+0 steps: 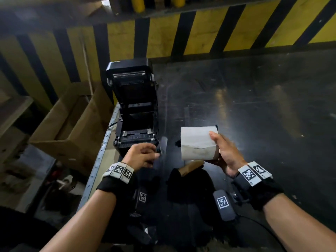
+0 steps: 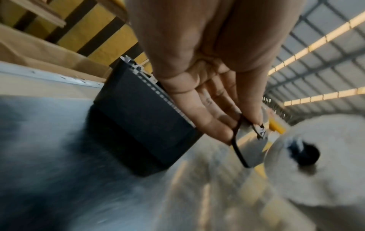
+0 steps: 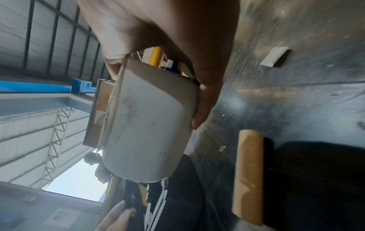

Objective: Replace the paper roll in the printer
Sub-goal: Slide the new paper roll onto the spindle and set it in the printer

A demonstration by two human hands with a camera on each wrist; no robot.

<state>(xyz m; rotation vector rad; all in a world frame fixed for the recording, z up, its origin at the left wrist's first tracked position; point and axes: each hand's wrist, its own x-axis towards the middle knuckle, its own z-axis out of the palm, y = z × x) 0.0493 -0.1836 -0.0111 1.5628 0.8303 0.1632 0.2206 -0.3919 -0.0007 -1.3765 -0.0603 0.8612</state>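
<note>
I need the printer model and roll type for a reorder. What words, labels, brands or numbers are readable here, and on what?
No text can be read in any view.
printer: no brand or model legible; its lid is open and dark.
paper roll: only faint smudges, no print.
wristbands: square black-and-white marker patterns, not words.
Left hand's fingers: a small mark, too blurred to read.

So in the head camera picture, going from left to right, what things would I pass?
Cardboard box → open printer → left hand, pinching a small black part → white paper roll → right hand gripping that roll.
</note>
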